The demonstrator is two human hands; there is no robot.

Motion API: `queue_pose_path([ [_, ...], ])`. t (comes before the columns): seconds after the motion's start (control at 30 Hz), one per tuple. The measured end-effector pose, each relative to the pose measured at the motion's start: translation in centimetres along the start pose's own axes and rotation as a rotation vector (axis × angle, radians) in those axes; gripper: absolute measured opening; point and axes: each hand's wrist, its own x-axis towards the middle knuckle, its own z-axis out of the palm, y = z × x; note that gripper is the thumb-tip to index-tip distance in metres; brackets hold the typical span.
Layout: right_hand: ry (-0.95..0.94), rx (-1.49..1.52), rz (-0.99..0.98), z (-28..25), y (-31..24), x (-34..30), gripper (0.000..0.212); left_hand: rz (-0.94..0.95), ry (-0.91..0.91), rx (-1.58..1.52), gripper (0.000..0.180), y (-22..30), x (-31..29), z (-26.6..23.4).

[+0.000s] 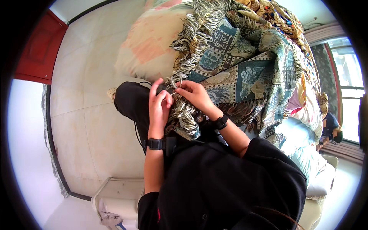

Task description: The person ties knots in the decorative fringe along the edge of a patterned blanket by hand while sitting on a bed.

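A woven blanket (245,76) with a teal, grey and cream picture pattern lies rumpled before me. Thick cream-and-dark fringe (186,115) runs along its near left edge, over my lap. My right hand (195,97) pinches a fringe strand between thumb and fingertips. Just left of it, my left hand (159,105) is raised with one finger pointing up and the others curled in. A thin pale strand passes between the two hands, but whether the left fingers grip it is hard to see. Both wrists wear black bands.
Under the blanket is a bed with a pale peach-patterned cover (151,46). A beige cabinet (120,191) stands at lower left, a red door (40,46) at far left. Another person (330,128) bends near the window at right. Pale tiled floor (84,96) lies leftward.
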Motion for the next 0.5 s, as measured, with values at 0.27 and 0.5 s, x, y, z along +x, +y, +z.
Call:
queue_pose_path([
  [0.27,0.017,0.254,0.011,0.1,0.1,-0.1,0.026,-0.131,-0.018,0.333,0.02,-0.9,0.0,-0.2],
  [0.5,0.03,0.191,0.055,0.0,-0.7,-0.2,0.033,-0.096,0.066,0.395,0.017,-1.0,0.1,-0.1],
])
